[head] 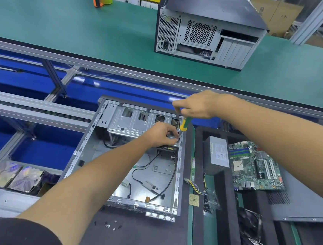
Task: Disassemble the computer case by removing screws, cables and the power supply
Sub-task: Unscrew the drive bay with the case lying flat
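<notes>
Head view: the right hand (197,106) grips a screwdriver (183,124) by its handle top, the tool's long axis running down and slightly left to a screw hidden just beside the left hand (162,135), whose curled fingers pinch the shaft tip at the drive cage (131,123) inside the open computer case (90,136).

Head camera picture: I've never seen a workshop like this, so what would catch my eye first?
Most striking are the two hands over the open computer case in the middle: the right hand grips a yellow-green screwdriver pointing down at the case's far right corner, where the left hand holds something small. Right of the case lie a grey power supply and a green motherboard. A second, closed computer case stands on the green bench behind.
</notes>
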Action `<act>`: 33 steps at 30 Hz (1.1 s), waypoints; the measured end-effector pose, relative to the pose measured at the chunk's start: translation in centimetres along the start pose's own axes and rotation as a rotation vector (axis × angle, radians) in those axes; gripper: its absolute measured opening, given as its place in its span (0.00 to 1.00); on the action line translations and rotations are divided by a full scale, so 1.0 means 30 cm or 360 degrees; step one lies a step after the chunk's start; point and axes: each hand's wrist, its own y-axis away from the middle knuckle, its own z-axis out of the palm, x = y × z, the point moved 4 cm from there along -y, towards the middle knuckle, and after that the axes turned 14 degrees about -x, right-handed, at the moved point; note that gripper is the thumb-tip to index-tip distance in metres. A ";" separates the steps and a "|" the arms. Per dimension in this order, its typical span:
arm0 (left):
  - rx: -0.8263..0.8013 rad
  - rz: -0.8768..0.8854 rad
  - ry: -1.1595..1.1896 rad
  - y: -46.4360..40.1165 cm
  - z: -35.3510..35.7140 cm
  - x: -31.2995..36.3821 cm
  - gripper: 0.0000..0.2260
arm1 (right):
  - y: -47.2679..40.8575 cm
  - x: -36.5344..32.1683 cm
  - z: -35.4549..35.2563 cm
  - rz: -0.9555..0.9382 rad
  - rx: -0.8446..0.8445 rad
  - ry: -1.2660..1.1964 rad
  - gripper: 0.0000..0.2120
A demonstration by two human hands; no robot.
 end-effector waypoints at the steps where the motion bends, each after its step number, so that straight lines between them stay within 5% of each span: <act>1: -0.0001 0.0003 -0.0001 0.000 0.000 0.000 0.04 | -0.001 -0.001 0.000 -0.0048 -0.0027 -0.0113 0.06; 4: -0.0014 0.0012 -0.0010 0.000 0.000 0.004 0.04 | 0.016 -0.020 -0.002 -0.0151 -0.0048 -0.0277 0.15; 10: -0.0011 0.0031 -0.0001 0.001 -0.003 0.003 0.03 | 0.002 -0.032 -0.008 -0.0050 0.0043 -0.0037 0.03; 13: -0.0023 0.0010 -0.0006 -0.002 -0.003 0.003 0.03 | -0.004 -0.045 -0.009 -0.0125 0.0003 -0.0117 0.11; 19: -0.0031 -0.0016 -0.0019 -0.003 0.000 0.001 0.06 | -0.016 -0.044 -0.026 0.0049 0.0125 0.0314 0.04; 23: -0.0031 0.0011 -0.0002 -0.006 0.002 -0.001 0.07 | -0.014 -0.041 -0.012 -0.0060 0.0025 0.0114 0.20; 28: -0.0028 0.0022 0.0046 -0.011 0.001 -0.008 0.05 | -0.020 -0.026 0.000 -0.0121 0.0046 0.0214 0.11; 33: -0.0056 0.0054 0.0043 -0.013 -0.005 -0.014 0.03 | -0.009 -0.043 -0.001 -0.0333 0.0153 -0.0246 0.22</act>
